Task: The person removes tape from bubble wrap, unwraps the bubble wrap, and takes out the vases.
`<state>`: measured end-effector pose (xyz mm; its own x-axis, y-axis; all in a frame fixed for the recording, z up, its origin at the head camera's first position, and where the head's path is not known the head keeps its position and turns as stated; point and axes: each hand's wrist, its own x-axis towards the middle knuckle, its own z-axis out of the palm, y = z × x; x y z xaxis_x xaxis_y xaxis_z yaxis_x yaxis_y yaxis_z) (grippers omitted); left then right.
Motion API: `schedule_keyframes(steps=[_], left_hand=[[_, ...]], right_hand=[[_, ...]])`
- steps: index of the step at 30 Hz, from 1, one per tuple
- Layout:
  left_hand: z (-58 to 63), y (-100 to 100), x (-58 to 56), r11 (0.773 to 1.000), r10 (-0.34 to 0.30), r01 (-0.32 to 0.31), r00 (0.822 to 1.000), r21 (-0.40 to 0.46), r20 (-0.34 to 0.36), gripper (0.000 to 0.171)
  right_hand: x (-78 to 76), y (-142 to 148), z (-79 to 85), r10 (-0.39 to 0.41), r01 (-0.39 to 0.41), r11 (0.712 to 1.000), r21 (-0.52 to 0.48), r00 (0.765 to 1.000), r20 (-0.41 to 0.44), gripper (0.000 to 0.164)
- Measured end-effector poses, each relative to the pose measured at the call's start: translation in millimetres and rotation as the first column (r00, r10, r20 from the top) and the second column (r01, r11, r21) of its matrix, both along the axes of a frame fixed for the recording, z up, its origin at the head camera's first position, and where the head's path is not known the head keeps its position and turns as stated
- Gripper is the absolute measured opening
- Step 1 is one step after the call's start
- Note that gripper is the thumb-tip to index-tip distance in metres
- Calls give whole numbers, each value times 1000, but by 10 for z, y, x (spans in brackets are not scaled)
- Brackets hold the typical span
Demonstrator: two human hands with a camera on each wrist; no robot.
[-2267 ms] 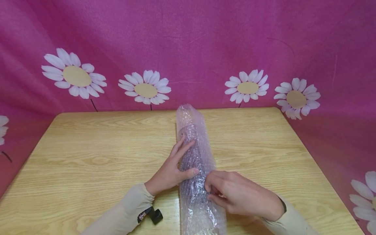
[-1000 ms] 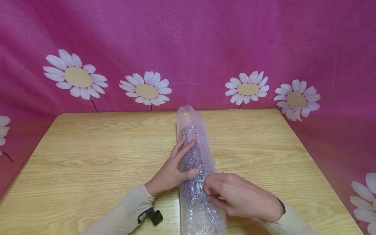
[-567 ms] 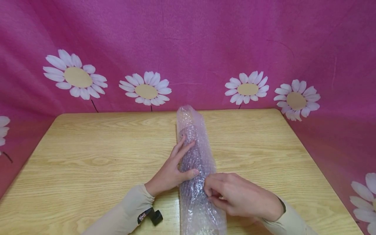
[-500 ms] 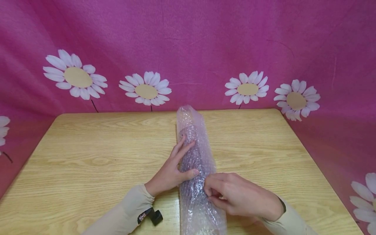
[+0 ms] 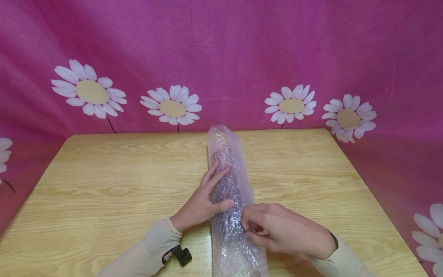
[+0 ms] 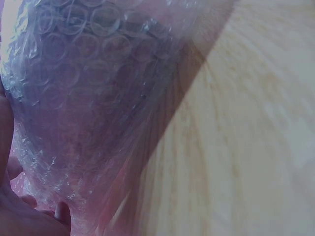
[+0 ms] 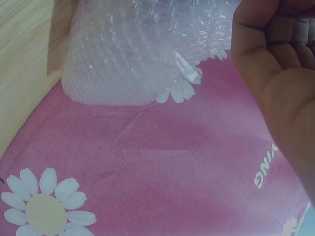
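Note:
A long roll of bubble wrap (image 5: 225, 246) lies lengthwise on the table, around something dark whose kind is hidden by the layers. My left hand (image 5: 200, 206) rests on its left side, fingers spread and thumb across the top. On the other side, my right hand (image 5: 287, 231) pinches the wrap's edge between thumb and curled fingers. In the left wrist view, the dark shape shows through the bubble wrap (image 6: 93, 83). The right wrist view has the curled right hand (image 7: 280, 73) beside the bubble wrap (image 7: 133, 54), with a shiny strip (image 7: 187, 68) along its edge.
The wooden table (image 5: 121, 184) extends to both sides of the roll. Behind it hangs a pink cloth (image 5: 228, 57) with white daisies. A black wrist-strap piece (image 5: 183, 255) sticks out at the left sleeve.

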<state>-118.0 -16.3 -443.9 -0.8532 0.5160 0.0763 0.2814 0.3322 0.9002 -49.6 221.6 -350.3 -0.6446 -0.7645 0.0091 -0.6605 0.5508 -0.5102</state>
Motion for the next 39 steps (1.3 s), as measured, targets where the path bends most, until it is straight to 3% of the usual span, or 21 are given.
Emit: schedule_keyframes(steps=[13, 23, 39], left_hand=[[1, -8, -1, 1000, 0, 0, 1000, 15, -12, 91], [7, 1, -1, 1000, -1, 1, 1000, 17, -12, 91], [2, -7, -5, 1000, -3, 3, 1000, 12, -11, 91]], right_hand=[[-14, 80, 41, -48, 48, 999, -5, 999, 3, 11], [-52, 149, 85, -103, 102, 995, 16, 992, 67, 17], [-205, 265, 2, -176, 178, 984, 8, 978, -109, 20]])
